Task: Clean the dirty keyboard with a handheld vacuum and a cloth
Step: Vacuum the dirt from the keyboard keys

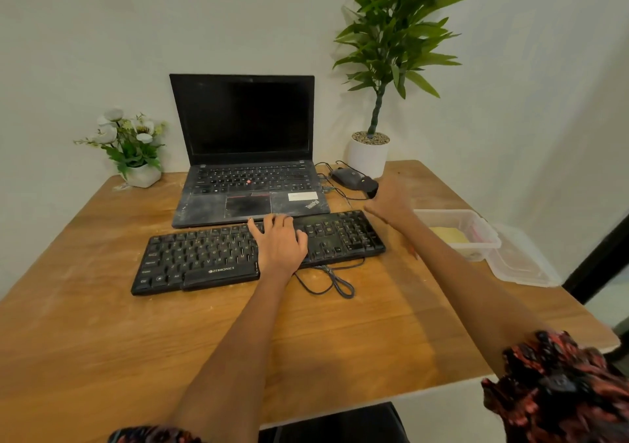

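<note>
A dusty black keyboard [204, 255] lies across the middle of the wooden table [102, 340], its cable looped in front. My left hand [280, 240] rests flat on the keys right of the keyboard's middle, fingers spread. My right hand [391, 201] hovers blurred past the keyboard's right end, fingers apart, next to a small black object [371, 185] that may be the handheld vacuum. A yellow cloth [449, 235] lies in a clear plastic box [490, 238] at the right.
A dusty open laptop [248, 156] stands behind the keyboard. A black mouse [345, 177] with cables lies to its right. A tall plant in a white pot [368, 156] and a small flower pot [143, 175] stand at the back. The box's lid [524, 265] lies near the right edge.
</note>
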